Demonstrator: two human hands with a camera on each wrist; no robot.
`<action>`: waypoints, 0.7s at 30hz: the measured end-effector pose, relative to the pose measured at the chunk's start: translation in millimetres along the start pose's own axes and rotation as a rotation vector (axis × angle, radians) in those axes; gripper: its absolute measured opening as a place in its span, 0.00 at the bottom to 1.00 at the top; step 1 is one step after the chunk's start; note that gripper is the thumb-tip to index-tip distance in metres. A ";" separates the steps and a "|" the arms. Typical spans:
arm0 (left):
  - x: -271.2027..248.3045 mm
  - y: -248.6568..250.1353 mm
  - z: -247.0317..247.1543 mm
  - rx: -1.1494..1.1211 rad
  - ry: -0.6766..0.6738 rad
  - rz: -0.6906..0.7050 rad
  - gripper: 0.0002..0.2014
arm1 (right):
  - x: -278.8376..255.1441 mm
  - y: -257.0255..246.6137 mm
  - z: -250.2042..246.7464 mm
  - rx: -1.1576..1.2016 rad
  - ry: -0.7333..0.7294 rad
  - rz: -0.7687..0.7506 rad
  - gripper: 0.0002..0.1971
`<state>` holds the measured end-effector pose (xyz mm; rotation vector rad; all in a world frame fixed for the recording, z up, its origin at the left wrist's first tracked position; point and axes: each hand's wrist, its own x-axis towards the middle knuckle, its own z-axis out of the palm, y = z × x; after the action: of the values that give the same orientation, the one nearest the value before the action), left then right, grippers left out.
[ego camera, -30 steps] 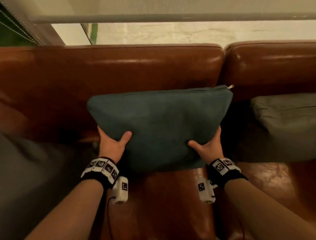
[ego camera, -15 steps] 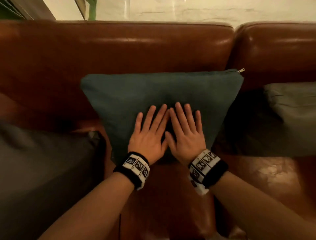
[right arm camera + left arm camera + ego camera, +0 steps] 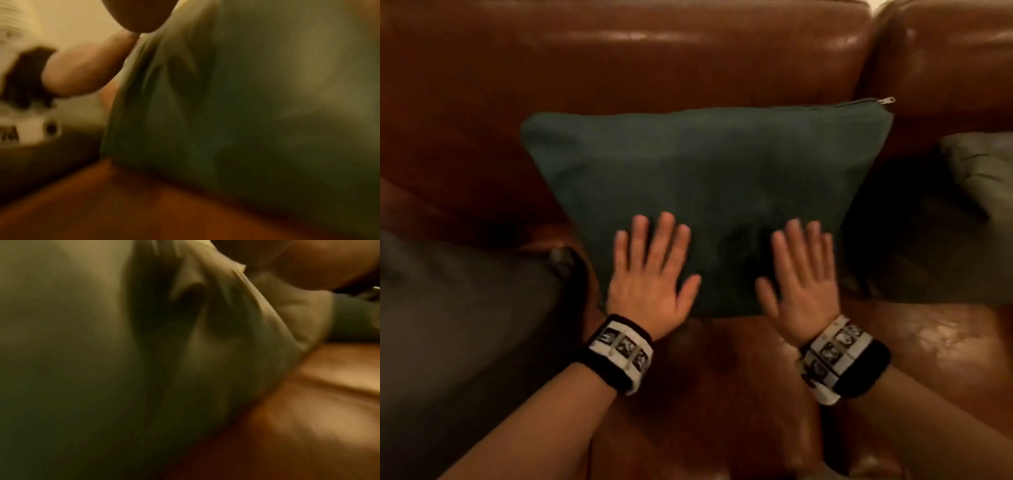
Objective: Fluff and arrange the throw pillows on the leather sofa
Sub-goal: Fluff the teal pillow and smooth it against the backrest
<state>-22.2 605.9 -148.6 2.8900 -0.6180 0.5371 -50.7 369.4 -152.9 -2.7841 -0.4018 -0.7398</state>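
Evidently soft and light, the pillow [image 3: 705,192] leans on the sofa [image 3: 619,68]; left hand [image 3: 650,274] and right hand [image 3: 801,277] lie flat, ungripping; best grasped at its side edges.

1. Both wrist views are motion-blurred; fabric texture and hand detail cannot be read.
2. Head view: grey pillow [image 3: 458,329] at left cut off by the frame edge.
3. Olive pillow [image 3: 983,178] at right likewise cut off.
4. Right hand [image 3: 799,274] blurred; contact with the teal pillow [image 3: 705,178] cannot be confirmed.
5. Wristband markers [image 3: 623,349] illegible.
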 end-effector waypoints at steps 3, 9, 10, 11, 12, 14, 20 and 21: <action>-20.5 14.8 28.6 0.121 -0.079 0.210 0.41 | -15.6 -19.0 36.7 -0.099 -0.076 -0.211 0.37; -67.9 -23.3 51.4 0.182 -0.260 0.221 0.36 | -89.4 75.5 47.7 -0.385 -0.412 -0.569 0.34; -78.3 -26.4 49.0 0.172 -0.293 0.202 0.38 | -98.9 88.6 37.9 -0.409 -0.466 -0.584 0.36; -86.5 -28.4 44.9 0.169 -0.322 0.181 0.40 | -103.2 95.4 27.6 -0.440 -0.494 -0.593 0.37; -90.6 -28.0 41.0 0.172 -0.329 0.172 0.42 | -103.0 96.2 19.9 -0.455 -0.506 -0.614 0.38; -87.7 -16.2 32.5 0.171 -0.327 0.217 0.42 | -94.6 79.6 13.0 -0.395 -0.522 -0.702 0.35; -55.1 10.4 41.6 0.232 -0.511 0.510 0.46 | -62.3 28.3 53.7 -0.453 -0.619 -0.926 0.34; -58.8 -2.7 40.8 0.243 -0.615 0.526 0.47 | -58.7 40.5 51.8 -0.495 -0.707 -0.938 0.35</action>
<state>-58.4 621.7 -208.4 3.0961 -1.5114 -0.2861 -63.5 334.7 -232.8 -3.1521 -1.9611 0.1080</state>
